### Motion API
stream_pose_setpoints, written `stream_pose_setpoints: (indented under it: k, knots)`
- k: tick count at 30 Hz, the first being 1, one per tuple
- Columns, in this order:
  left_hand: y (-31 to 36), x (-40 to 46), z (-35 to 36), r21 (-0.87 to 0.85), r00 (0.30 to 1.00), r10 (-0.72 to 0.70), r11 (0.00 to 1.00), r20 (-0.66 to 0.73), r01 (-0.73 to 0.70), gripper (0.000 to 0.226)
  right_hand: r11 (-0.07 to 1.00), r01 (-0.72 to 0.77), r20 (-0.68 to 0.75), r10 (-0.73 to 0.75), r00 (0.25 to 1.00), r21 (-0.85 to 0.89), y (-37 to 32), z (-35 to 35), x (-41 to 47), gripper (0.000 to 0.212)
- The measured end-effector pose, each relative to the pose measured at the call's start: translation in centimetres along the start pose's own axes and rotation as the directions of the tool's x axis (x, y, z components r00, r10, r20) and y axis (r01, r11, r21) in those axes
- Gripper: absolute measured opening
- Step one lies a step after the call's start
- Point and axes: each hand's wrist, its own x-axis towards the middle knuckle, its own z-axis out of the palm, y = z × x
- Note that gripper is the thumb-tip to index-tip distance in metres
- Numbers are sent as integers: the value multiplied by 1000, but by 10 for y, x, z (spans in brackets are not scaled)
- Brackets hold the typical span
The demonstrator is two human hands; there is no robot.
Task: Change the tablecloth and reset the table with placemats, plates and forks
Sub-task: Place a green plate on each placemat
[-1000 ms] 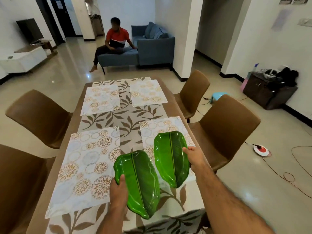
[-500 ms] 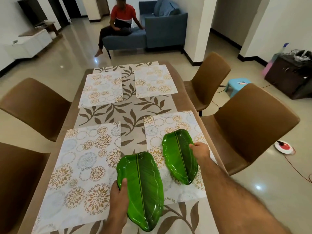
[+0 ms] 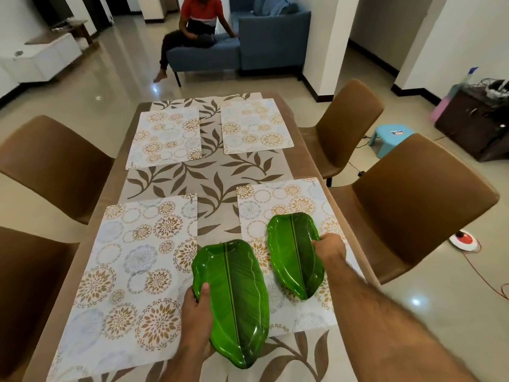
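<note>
My left hand (image 3: pixel 195 323) grips the left rim of a green leaf-shaped plate (image 3: pixel 237 301), thumb on top, held above the gap between the two near placemats. My right hand (image 3: pixel 329 248) grips the right rim of a second green leaf plate (image 3: pixel 294 255), which is low over the near right placemat (image 3: pixel 286 199); whether it touches the mat I cannot tell. The near left placemat (image 3: pixel 132 260) is bare. Two more floral placemats (image 3: pixel 165 136) (image 3: pixel 254 125) lie at the far end on the leaf-patterned tablecloth (image 3: pixel 214 175).
Brown chairs stand on both sides: two at the left (image 3: pixel 52 164) (image 3: pixel 30 299), two at the right (image 3: pixel 347 119) (image 3: pixel 418 199). A person (image 3: pixel 198 20) sits on a blue sofa (image 3: pixel 264 42) beyond the table. A blue stool (image 3: pixel 391 137) and cables lie on the floor at right.
The view has tilted down over the table. Both plates have come lower, the right one sinking close onto the near right placemat. Both hands keep their hold.
</note>
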Motion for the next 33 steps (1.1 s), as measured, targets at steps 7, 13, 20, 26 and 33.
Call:
stream_pose_setpoints:
  k: [7,13,20,26,33]
  knots:
    - [21,-16,8,-14,1000,9,1000,25,-9,18,988,79,-138,-97,986,-129,-4,-7,-23,25]
    - [31,-25,-2,-3,1000,9,1000,-7,-9,13,930,293,269,-348,898,224,-37,6,-97,28]
    - [39,-28,-52,53,998,64,997,-27,-62,19,921,30,577,-268,771,389,-51,64,-179,29]
    - [44,-23,-113,48,991,78,996,-108,-73,30,945,180,346,-271,898,272,-80,109,-230,32]
    - [39,-15,-174,-2,976,12,1000,-217,-12,44,947,59,417,-194,888,316,-116,151,-255,33]
